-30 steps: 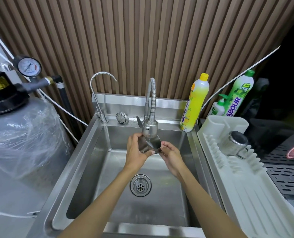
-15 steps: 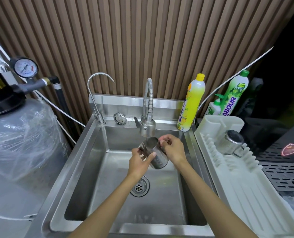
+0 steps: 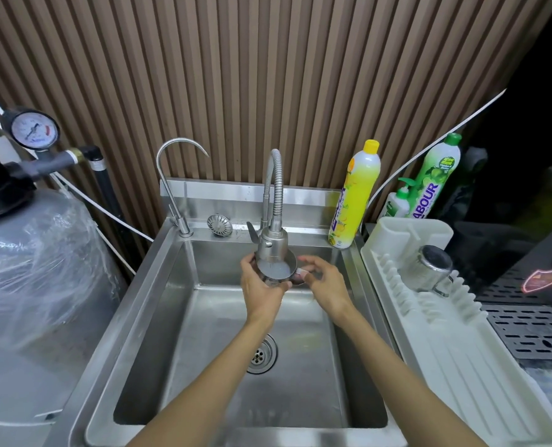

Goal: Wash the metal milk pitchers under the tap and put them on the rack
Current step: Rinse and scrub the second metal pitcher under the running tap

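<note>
A metal milk pitcher (image 3: 276, 269) stands upright right under the spray head of the flexible tap (image 3: 272, 243), over the steel sink (image 3: 361, 317), with water inside it. My left hand (image 3: 261, 291) grips its body from the left and below. My right hand (image 3: 327, 282) is on its right side, thumb and fingertips pinching around the handle; that hand is blurred. A second metal pitcher (image 3: 429, 269) lies tilted on the white dish rack (image 3: 445, 350) to the right of the sink.
A thin gooseneck tap (image 3: 171, 175) and a loose strainer (image 3: 219, 224) sit on the sink's back ledge. Yellow (image 3: 353, 195) and green (image 3: 435, 179) detergent bottles stand at the back right. A plastic-wrapped tank (image 3: 32, 259) fills the left. A perforated black tray (image 3: 532, 330) lies at the far right.
The pitcher was tipped over sideways half a second ago; it is now upright and raised back under the tap head. My right hand has slid from its rim to the handle side.
</note>
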Tool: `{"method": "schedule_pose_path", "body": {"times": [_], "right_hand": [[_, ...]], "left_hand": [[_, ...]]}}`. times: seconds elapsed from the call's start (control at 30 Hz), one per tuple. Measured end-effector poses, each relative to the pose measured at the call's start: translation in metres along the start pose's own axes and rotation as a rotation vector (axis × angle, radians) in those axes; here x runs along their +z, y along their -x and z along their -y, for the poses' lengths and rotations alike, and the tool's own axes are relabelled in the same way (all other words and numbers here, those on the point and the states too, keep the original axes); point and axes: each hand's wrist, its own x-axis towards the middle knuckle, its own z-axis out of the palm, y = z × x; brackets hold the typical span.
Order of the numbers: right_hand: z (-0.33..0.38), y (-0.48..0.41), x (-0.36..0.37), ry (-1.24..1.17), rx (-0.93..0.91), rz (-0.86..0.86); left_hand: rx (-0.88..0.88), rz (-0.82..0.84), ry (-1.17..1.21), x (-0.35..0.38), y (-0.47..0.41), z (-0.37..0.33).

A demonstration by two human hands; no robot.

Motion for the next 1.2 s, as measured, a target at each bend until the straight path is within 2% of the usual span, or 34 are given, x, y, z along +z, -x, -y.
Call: {"method": "schedule_pose_path", "body": {"times": [0.1,0.2,0.3,0.37,0.57,0.73,0.93,1.03,1.2], "right_hand": [[-0.007,-0.002,0.008,-0.133,0.080,0.074],[-0.009,-0.002,0.017,-0.303,0.150,0.109],[-0.012,0.006,0.022,-0.465,0.217,0.129],[-0.014,0.012,0.024,-0.505,0.245,0.155],[-0.002,0.019,0.015,-0.262,0.283,0.131],[0.010,0.019,0.008,0.205,0.194,-0.041],[0.016,0.026,0.004,0.294,0.004,-0.114],[0.006,0.024,0.006,0.353,-0.082,-0.105],[0.002,0.021,0.010,0.255,-0.082,-0.141]], "left_hand": [[0.134,-0.100,-0.166,-0.004,0.003,0.001],[0.201,-0.124,-0.274,-0.013,0.007,0.001],[0.221,-0.115,-0.396,-0.020,0.011,0.002],[0.168,-0.097,-0.482,-0.022,0.017,0.000],[-0.040,-0.023,-0.462,-0.022,0.027,0.003],[-0.101,0.108,-0.310,-0.015,0.029,0.008],[-0.344,0.202,0.013,-0.008,0.013,0.008],[-0.315,0.208,0.126,-0.007,0.002,0.006],[-0.125,0.184,-0.006,-0.012,-0.008,-0.007]]}}
